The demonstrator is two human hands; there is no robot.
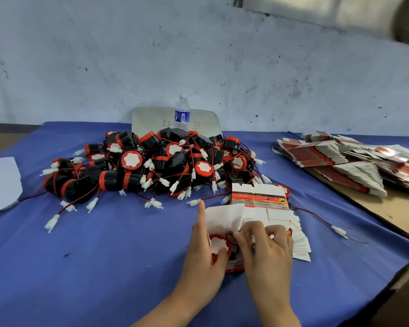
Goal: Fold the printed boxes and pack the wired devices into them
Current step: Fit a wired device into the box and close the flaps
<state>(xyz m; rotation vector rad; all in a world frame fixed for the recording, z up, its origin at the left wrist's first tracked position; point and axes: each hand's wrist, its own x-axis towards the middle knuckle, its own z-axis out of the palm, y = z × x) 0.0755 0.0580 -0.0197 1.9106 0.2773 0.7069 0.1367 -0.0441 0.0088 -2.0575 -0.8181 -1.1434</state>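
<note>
A small red-and-white printed box [224, 219] stands open near the table's front, its white flaps up. Inside it sits a black-and-red wired device [219, 244] with a white face. My left hand [204, 253] holds the box from the left, thumb on the device and forefinger pointing up. My right hand [267, 251] pinches the box's right flap and tucks the wires in. A stack of flat boxes [260, 200] lies just behind my hands. A big pile of wired devices [156, 164] covers the middle of the table.
The table has a blue cloth [104, 256]. A water bottle [182, 113] stands behind the pile by a grey board [151, 119]. More flat boxes [340, 156] are heaped at the right on cardboard [387, 208]. White paper [0, 182] lies at the left edge. A loose wire [321, 220] trails right.
</note>
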